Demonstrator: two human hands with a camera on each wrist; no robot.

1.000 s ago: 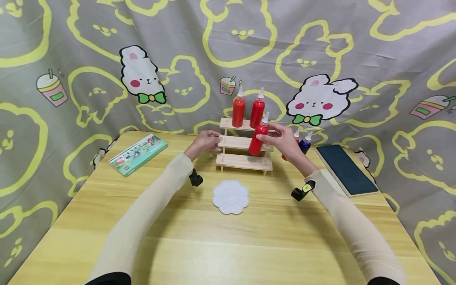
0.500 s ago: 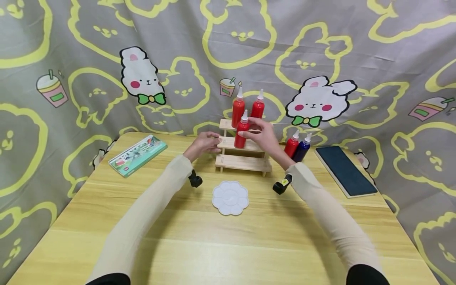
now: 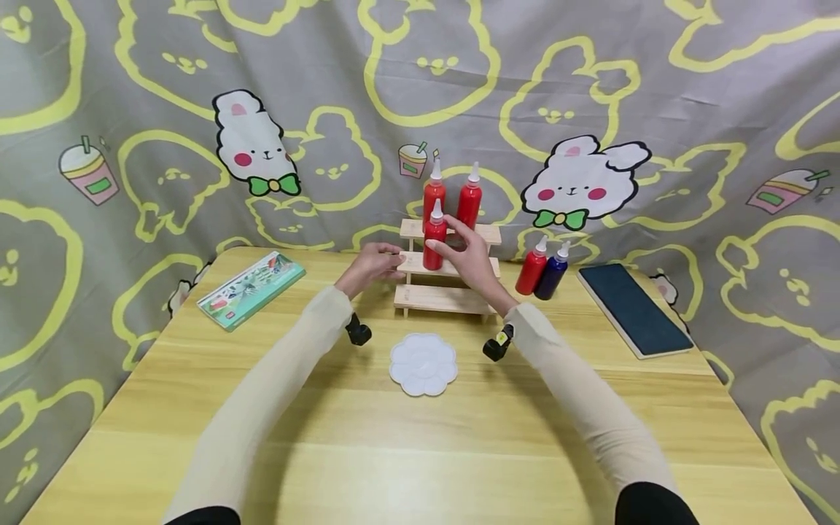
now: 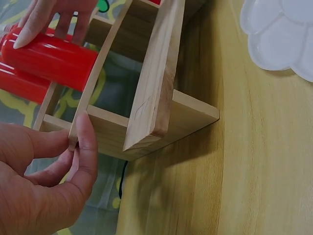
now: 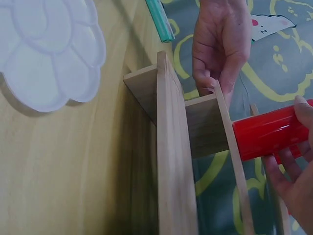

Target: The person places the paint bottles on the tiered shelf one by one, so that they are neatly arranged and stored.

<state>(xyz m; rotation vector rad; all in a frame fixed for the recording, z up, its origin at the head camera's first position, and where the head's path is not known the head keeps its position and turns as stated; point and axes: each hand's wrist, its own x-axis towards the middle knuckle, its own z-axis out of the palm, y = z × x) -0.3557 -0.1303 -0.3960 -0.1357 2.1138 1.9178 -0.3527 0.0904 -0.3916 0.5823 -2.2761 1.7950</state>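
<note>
A small three-step wooden rack point(image 3: 438, 297) stands at the back of the table. My left hand point(image 3: 372, 267) pinches the left end of its middle step between thumb and fingers, plain in the left wrist view point(image 4: 54, 181). With my right hand point(image 3: 474, 261) I grip a red squeeze bottle point(image 3: 434, 248) with a white nozzle. It is upright, its base at the left part of the middle step; the right wrist view shows the base point(image 5: 254, 134) against the board. Two more bottles, an orange-red one point(image 3: 433, 195) and a red one point(image 3: 469, 204), stand on the top step.
Right of the rack, a red bottle point(image 3: 530, 271) and a dark blue bottle point(image 3: 553, 275) stand on the table. A dark flat pad point(image 3: 633, 308) lies farther right, a green box point(image 3: 252, 288) at left. A white flower-shaped palette point(image 3: 423, 364) lies in front. Behind hangs a patterned curtain point(image 3: 328, 73).
My right hand has carried the red bottle leftward from the right side of the rack to the middle step's left part. The left hand keeps its place on the step's end.
</note>
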